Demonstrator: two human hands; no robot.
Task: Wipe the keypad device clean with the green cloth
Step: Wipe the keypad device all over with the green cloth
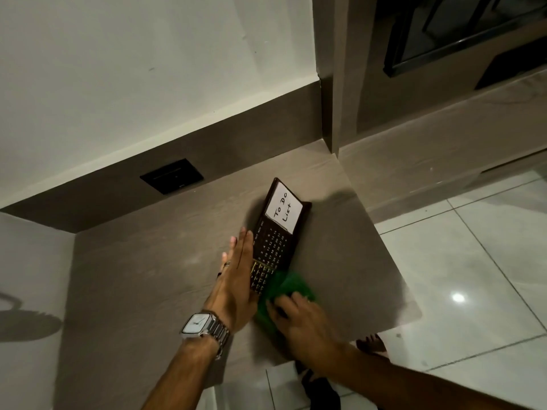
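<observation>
A dark keypad device (pixel 273 241) lies flat on the brown counter (pixel 340 261), with rows of numbers, gold keys at its near end and a white "To Do List" card at its far end. My left hand (pixel 238 273) lies flat with straight fingers against the device's left edge. My right hand (pixel 299 321) presses a crumpled green cloth (pixel 291 287) onto the near end of the device, covering that end. The cloth looks blurred.
A black wall socket plate (pixel 171 176) sits in the brown backsplash behind the counter. The counter's right edge drops to a glossy white tiled floor (pixel 473 276). A pillar corner (pixel 331 113) stands at the counter's far right. A silver watch (pixel 196 322) is on my left wrist.
</observation>
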